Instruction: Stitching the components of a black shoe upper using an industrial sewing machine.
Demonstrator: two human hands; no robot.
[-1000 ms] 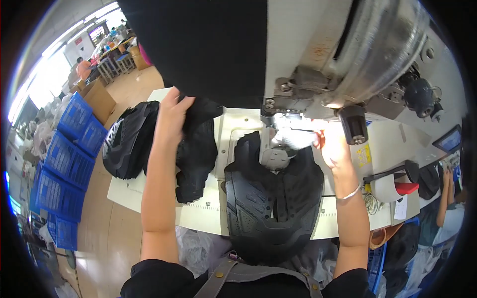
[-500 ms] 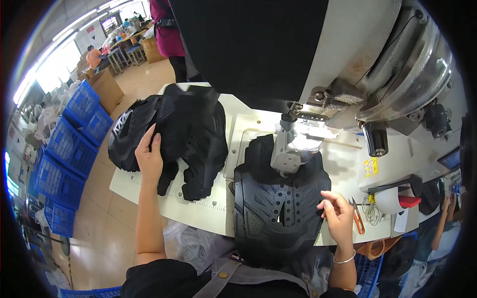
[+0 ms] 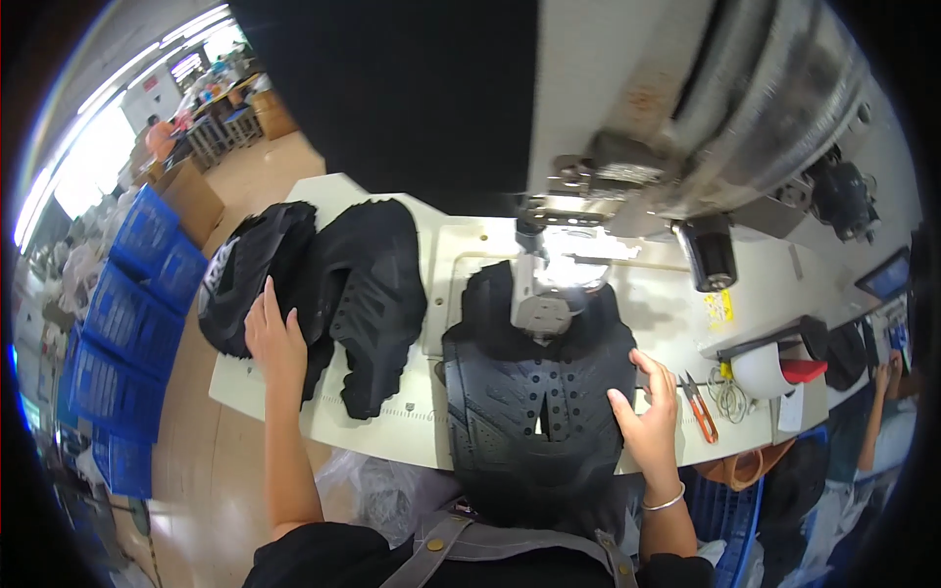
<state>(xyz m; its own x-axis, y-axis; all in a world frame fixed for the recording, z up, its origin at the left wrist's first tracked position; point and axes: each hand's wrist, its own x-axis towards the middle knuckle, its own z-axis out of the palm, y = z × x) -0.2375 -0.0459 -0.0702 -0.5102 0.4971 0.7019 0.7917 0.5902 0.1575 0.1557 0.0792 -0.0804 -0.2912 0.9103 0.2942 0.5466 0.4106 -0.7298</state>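
Note:
A black moulded chest panel, shaped like a protective vest front with a slot and rows of holes, lies under the sewing machine's needle head. At its right edge is my right hand, thumb and fingers apart, holding nothing; whether it touches the edge is unclear. My left hand rests with fingers stretched out on a pile of black padded pieces at the left of the table. Between that pile and the machine lies another black moulded panel with holes along its inner edge.
Orange-handled snips lie right of my right hand, beside a coiled cord. The machine's arm overhangs the white table. Blue crates stand on the floor at left. Another person's arm shows at far right.
The black pieces at left have spread apart, and my left hand has shifted slightly down the pile. My right hand's fingers have opened beside the panel. The whole view has shifted a little.

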